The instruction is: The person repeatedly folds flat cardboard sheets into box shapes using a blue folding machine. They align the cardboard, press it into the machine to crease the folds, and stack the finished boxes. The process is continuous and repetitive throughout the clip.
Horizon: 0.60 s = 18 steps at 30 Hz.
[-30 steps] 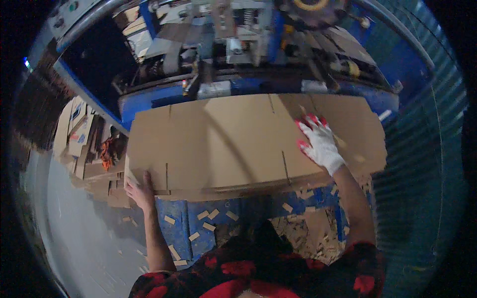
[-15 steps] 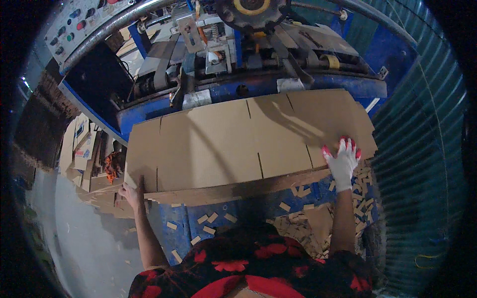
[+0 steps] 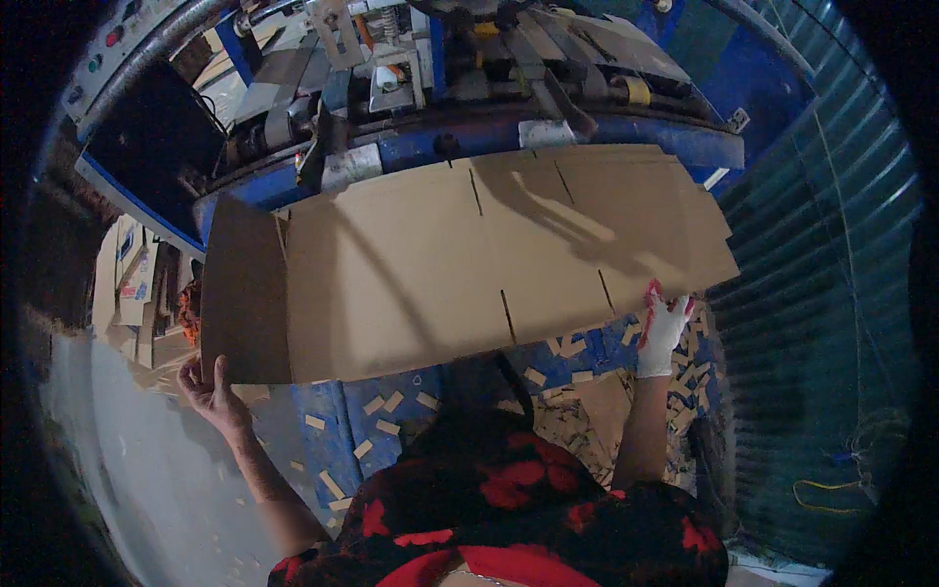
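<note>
A long tan cardboard sheet [image 3: 391, 264] with dark slots cut into its edges stretches in front of me. Its left end flap [image 3: 245, 293] is bent up along a crease and lies in shade. My bare left hand [image 3: 217, 399] pinches the near corner of that flap, thumb against the board. Toward the right end, my right hand [image 3: 666, 331], in a white glove with red fingertips, grips the near edge; some of its fingers are hidden by the board. The far edge of the sheet is close to the machine's blue front beam [image 3: 401, 152].
Beyond the sheet stands a blue machine with belts, rollers and metal plates [image 3: 350, 168]. Cardboard pieces [image 3: 132, 284] are piled at the left. Small scraps [image 3: 388, 427] litter the blue surface and floor below. A green corrugated wall [image 3: 831, 293] runs along the right.
The left end flap has bent upward, and my left hand has moved left and nearer with it. My right hand has gone from lying on the sheet to gripping its near edge.
</note>
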Motion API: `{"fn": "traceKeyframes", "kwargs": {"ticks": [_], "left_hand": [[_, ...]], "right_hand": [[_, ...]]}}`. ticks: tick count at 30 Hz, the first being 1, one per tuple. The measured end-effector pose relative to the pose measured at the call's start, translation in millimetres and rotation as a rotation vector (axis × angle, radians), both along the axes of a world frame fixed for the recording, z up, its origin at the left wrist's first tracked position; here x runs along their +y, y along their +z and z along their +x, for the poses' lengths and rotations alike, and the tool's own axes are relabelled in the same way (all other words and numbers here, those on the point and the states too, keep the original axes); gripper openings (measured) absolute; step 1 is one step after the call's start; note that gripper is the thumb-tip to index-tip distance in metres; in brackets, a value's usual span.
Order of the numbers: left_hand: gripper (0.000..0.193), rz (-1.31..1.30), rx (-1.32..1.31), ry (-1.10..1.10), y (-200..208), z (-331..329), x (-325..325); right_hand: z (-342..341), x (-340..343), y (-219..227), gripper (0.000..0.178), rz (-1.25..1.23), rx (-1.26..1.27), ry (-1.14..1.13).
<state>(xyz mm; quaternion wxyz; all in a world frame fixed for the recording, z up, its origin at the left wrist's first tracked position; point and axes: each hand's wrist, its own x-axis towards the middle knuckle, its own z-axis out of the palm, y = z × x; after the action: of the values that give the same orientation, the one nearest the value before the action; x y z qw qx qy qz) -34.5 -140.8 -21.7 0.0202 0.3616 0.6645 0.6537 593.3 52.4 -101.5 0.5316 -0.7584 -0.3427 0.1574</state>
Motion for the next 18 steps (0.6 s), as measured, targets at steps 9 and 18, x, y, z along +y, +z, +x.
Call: {"fn": "traceKeyframes", "kwargs": {"ticks": [9, 18], "left_hand": [[0.049, -0.311, 0.131, -0.369, -32.0, 51.3, 48.1], [0.069, -0.290, 0.718, -0.523, -3.7, 84.0, 105.1]], "right_hand": [[-70.9, -48.8, 70.3, 0.050, 0.273, -0.134, 0.481], [-125.6, 0.8, 75.5, 0.043, 0.376, -1.455, 1.088]]}}
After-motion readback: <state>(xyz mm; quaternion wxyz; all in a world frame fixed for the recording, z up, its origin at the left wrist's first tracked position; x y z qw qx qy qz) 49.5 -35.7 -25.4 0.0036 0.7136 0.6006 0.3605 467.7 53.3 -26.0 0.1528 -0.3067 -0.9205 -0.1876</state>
